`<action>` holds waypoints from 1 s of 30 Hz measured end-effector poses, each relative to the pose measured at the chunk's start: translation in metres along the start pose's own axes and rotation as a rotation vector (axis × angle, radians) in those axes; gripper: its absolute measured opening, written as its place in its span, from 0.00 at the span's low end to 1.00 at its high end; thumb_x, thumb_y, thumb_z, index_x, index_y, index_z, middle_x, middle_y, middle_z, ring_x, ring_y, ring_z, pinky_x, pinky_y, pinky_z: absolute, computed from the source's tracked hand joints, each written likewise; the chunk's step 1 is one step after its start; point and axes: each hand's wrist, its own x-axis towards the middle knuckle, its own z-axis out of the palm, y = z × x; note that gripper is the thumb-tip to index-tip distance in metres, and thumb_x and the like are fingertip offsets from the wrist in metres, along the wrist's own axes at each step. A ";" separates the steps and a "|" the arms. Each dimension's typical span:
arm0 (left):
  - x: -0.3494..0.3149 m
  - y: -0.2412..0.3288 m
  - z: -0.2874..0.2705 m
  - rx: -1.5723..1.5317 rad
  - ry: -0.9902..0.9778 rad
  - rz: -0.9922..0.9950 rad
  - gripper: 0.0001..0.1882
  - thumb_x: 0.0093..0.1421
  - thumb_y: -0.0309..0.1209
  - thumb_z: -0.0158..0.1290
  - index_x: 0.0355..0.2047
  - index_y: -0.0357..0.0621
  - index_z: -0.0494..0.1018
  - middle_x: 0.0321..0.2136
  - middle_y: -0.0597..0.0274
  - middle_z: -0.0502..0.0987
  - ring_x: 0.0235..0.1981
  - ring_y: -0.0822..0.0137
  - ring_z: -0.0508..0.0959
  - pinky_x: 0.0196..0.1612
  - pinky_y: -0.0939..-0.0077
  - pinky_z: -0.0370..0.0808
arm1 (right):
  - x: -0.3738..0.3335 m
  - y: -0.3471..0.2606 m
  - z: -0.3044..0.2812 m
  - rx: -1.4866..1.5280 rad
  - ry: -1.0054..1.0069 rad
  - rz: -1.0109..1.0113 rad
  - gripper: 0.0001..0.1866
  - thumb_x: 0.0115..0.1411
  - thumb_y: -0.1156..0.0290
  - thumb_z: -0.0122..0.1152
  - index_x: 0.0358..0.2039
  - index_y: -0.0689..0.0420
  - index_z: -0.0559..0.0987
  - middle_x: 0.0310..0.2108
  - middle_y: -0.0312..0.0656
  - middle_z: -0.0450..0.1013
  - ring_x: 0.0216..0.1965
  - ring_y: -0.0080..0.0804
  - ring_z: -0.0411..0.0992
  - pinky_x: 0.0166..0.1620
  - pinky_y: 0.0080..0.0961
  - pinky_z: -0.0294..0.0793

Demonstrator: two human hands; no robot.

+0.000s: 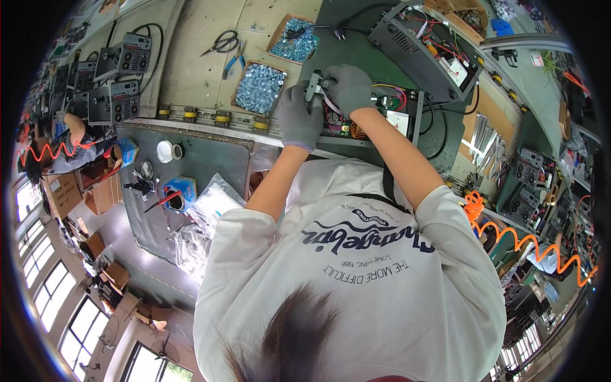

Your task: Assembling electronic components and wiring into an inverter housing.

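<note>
Both my hands wear grey gloves and meet over an open electronics chassis (407,118) with a circuit board and coloured wires inside. My left hand (299,118) grips the lower side of a small grey metal part (314,84). My right hand (348,87) closes on the same part from the right, fingers curled over its top. The part is held just above the chassis's left end, next to a cardboard box of silver screws (259,88).
A second screw box (294,39), scissors (223,43) and blue-handled pliers (234,63) lie beyond. Another open unit (426,48) stands far right, finished units (124,58) far left. A roller rail (203,116), tape roll (167,151), plastic bags (213,204) and another person (70,143) are at left.
</note>
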 end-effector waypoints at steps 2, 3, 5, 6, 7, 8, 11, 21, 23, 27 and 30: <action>0.000 0.000 0.000 0.025 -0.006 0.013 0.21 0.58 0.37 0.57 0.51 0.45 0.74 0.44 0.47 0.76 0.43 0.45 0.77 0.45 0.53 0.74 | 0.000 0.000 0.000 0.022 0.011 0.008 0.11 0.55 0.62 0.65 0.39 0.44 0.85 0.38 0.40 0.81 0.42 0.43 0.78 0.45 0.40 0.76; 0.001 0.000 0.000 0.025 -0.006 0.011 0.21 0.58 0.37 0.57 0.51 0.45 0.74 0.44 0.47 0.76 0.43 0.45 0.77 0.45 0.53 0.74 | 0.000 0.000 0.000 0.043 0.024 0.017 0.10 0.55 0.61 0.65 0.37 0.46 0.85 0.36 0.41 0.80 0.41 0.44 0.78 0.44 0.40 0.76; 0.000 0.001 -0.001 0.024 -0.017 -0.001 0.21 0.57 0.37 0.57 0.51 0.45 0.73 0.44 0.47 0.76 0.43 0.45 0.77 0.46 0.52 0.74 | 0.007 -0.006 -0.008 -0.026 -0.059 0.031 0.10 0.56 0.61 0.64 0.38 0.45 0.85 0.36 0.40 0.80 0.41 0.43 0.78 0.44 0.40 0.76; 0.000 0.001 -0.001 0.024 -0.018 -0.003 0.21 0.57 0.37 0.57 0.51 0.45 0.73 0.44 0.47 0.76 0.43 0.45 0.77 0.46 0.52 0.74 | 0.010 -0.008 -0.012 -0.094 -0.139 0.043 0.10 0.57 0.61 0.62 0.38 0.45 0.85 0.36 0.40 0.79 0.42 0.43 0.77 0.45 0.40 0.76; 0.000 0.001 0.000 0.025 -0.014 0.005 0.22 0.57 0.37 0.57 0.51 0.45 0.73 0.44 0.47 0.76 0.43 0.45 0.77 0.46 0.52 0.74 | 0.013 -0.011 -0.015 -0.094 -0.139 0.044 0.10 0.57 0.61 0.62 0.38 0.45 0.85 0.36 0.40 0.79 0.42 0.43 0.77 0.45 0.40 0.76; 0.001 0.002 0.000 0.027 -0.011 0.013 0.22 0.57 0.37 0.57 0.51 0.44 0.73 0.44 0.47 0.76 0.44 0.45 0.77 0.47 0.52 0.73 | 0.015 -0.013 -0.017 -0.194 -0.167 -0.021 0.10 0.58 0.61 0.61 0.39 0.45 0.85 0.36 0.40 0.79 0.42 0.43 0.77 0.44 0.40 0.76; -0.001 0.003 0.001 0.042 -0.009 0.000 0.23 0.57 0.37 0.57 0.52 0.44 0.72 0.44 0.47 0.75 0.44 0.45 0.76 0.47 0.52 0.72 | 0.018 -0.011 -0.017 -0.286 -0.197 -0.106 0.10 0.59 0.61 0.60 0.40 0.43 0.84 0.36 0.39 0.79 0.42 0.42 0.77 0.44 0.40 0.76; 0.000 0.009 0.000 0.033 -0.062 0.006 0.26 0.53 0.36 0.58 0.52 0.43 0.70 0.45 0.46 0.73 0.47 0.44 0.74 0.49 0.51 0.71 | 0.038 0.023 -0.012 -0.096 -0.012 -0.709 0.23 0.50 0.73 0.66 0.49 0.44 0.75 0.49 0.34 0.72 0.49 0.38 0.74 0.47 0.39 0.77; 0.001 0.012 -0.004 0.023 -0.078 -0.018 0.26 0.52 0.35 0.59 0.52 0.41 0.70 0.44 0.47 0.73 0.45 0.45 0.74 0.48 0.52 0.72 | 0.050 0.024 -0.009 -0.092 -0.104 -0.736 0.19 0.53 0.75 0.62 0.47 0.46 0.76 0.47 0.37 0.73 0.49 0.40 0.74 0.46 0.39 0.77; 0.001 0.006 -0.001 0.064 -0.048 0.062 0.25 0.54 0.37 0.61 0.50 0.39 0.70 0.42 0.44 0.73 0.42 0.44 0.76 0.45 0.52 0.73 | 0.058 0.013 -0.012 -0.150 -0.241 -0.741 0.16 0.55 0.76 0.58 0.44 0.47 0.78 0.42 0.40 0.75 0.45 0.45 0.76 0.44 0.40 0.77; -0.002 0.001 0.000 0.068 -0.039 0.060 0.26 0.56 0.36 0.59 0.53 0.39 0.70 0.44 0.44 0.73 0.45 0.45 0.76 0.48 0.55 0.73 | 0.048 0.009 -0.019 -0.177 -0.259 -0.697 0.16 0.55 0.75 0.59 0.45 0.46 0.78 0.42 0.40 0.76 0.42 0.46 0.77 0.43 0.40 0.77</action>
